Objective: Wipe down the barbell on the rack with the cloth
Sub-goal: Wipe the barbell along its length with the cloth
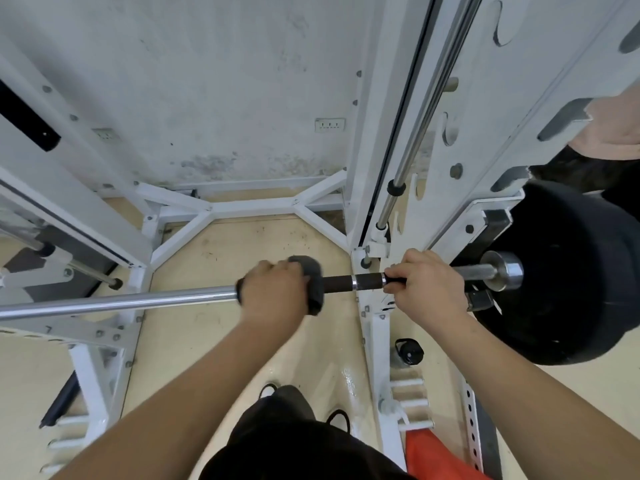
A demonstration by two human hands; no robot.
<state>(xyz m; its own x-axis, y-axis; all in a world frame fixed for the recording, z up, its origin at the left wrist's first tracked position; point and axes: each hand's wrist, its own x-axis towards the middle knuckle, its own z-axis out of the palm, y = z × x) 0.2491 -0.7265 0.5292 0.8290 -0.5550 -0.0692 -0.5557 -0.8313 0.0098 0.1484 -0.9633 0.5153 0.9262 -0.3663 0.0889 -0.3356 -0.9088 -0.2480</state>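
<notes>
The barbell lies across the white rack. Its shiny left part is bare. Next along the bar, the left hand is curled tight round a grey cloth, which is wrapped over the bar. After the cloth comes a short dark part of the bar with nothing on it. Then the right hand grips the bar with bare fingers, just beside the big black weight plate on the bar's right end. Below the bar, a dark bottle stands on the floor.

If the left hand slides the cloth fast to the right, it could bump the right hand, or pinch fingers against the rack post close to the bar. If the grip goes loose, the cloth could drop to the floor. The bar might also roll if the right hand lets go.
</notes>
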